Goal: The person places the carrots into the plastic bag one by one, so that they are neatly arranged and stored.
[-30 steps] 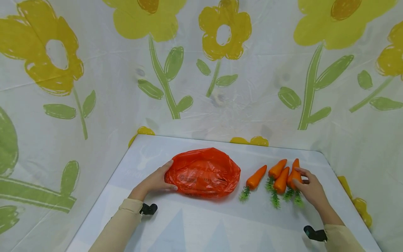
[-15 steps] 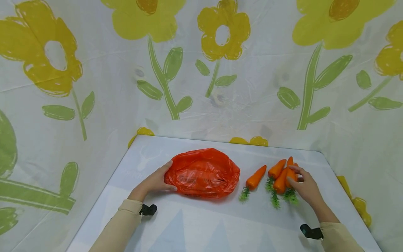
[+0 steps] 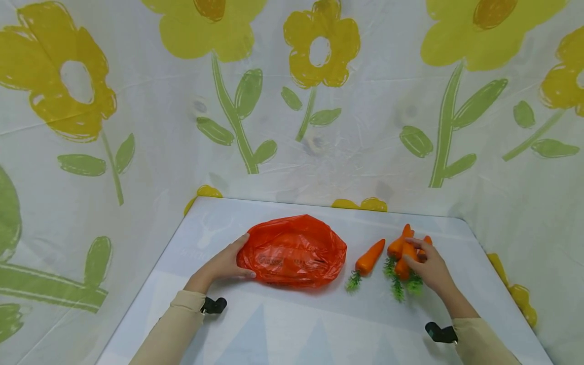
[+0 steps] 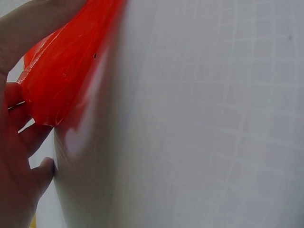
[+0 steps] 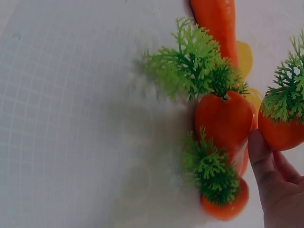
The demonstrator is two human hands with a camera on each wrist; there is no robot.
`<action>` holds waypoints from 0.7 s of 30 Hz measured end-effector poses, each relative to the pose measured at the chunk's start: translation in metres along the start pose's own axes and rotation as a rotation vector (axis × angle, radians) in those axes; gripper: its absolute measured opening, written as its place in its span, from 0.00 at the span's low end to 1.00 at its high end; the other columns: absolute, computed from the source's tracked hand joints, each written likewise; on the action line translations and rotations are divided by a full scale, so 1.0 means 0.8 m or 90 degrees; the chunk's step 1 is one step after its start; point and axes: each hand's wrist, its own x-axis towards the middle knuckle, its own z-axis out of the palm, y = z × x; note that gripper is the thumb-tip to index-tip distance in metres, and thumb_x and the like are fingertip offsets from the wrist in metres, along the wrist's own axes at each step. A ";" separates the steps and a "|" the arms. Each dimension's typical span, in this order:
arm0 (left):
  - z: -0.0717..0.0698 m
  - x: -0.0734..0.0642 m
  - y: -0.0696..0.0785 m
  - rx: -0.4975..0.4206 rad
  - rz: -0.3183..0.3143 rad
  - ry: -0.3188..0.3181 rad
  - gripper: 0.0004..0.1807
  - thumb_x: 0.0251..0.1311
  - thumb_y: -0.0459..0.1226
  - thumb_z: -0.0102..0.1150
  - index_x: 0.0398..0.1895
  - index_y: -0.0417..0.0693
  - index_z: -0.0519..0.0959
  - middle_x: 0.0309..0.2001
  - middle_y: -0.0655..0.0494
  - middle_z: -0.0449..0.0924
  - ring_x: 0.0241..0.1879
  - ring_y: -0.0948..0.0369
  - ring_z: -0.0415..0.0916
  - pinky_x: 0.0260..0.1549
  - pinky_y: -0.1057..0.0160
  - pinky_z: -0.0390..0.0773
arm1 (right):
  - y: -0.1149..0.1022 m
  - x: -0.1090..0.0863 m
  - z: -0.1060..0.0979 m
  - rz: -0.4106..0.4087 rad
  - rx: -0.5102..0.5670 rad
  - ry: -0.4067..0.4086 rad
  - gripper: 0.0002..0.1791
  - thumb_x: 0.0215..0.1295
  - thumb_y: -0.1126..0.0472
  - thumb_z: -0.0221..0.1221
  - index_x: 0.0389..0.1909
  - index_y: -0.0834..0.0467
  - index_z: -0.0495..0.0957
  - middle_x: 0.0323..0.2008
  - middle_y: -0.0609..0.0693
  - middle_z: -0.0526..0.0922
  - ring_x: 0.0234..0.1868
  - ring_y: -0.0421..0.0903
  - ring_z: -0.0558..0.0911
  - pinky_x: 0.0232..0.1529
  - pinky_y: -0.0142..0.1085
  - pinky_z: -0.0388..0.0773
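On the left, my left hand (image 3: 223,263) holds the side of a red plastic bag (image 3: 292,253), thumb at the front and index finger at the back. Its other fingers lie against the bag's edge in the left wrist view. My right hand (image 3: 432,269) pinches an orange toy carrot (image 5: 280,133) with a leafy green top, raised above a cluster of others. Partly covered by it are a carrot (image 3: 395,248) at the back left and one whose tip (image 3: 427,240) shows beyond my fingers. A single carrot (image 3: 370,257) lies apart, between bag and cluster.
The white table (image 3: 283,324) has pale blue triangle prints and a raised back edge against a flower-patterned curtain (image 3: 365,126). Curtain also hangs along the left and right sides. A black wrist camera (image 3: 440,332) sits below my right hand.
My right hand has lifted the carrot from the cluster's right side and moved it left over the others. The left hand and the bag have stayed in place.
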 end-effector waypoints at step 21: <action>0.000 -0.001 -0.003 -0.005 0.017 -0.003 0.68 0.44 0.58 0.79 0.83 0.46 0.48 0.80 0.45 0.51 0.77 0.35 0.47 0.69 0.32 0.58 | -0.024 0.006 0.022 -0.055 0.007 0.016 0.31 0.74 0.52 0.60 0.72 0.60 0.66 0.66 0.66 0.68 0.57 0.63 0.73 0.52 0.51 0.79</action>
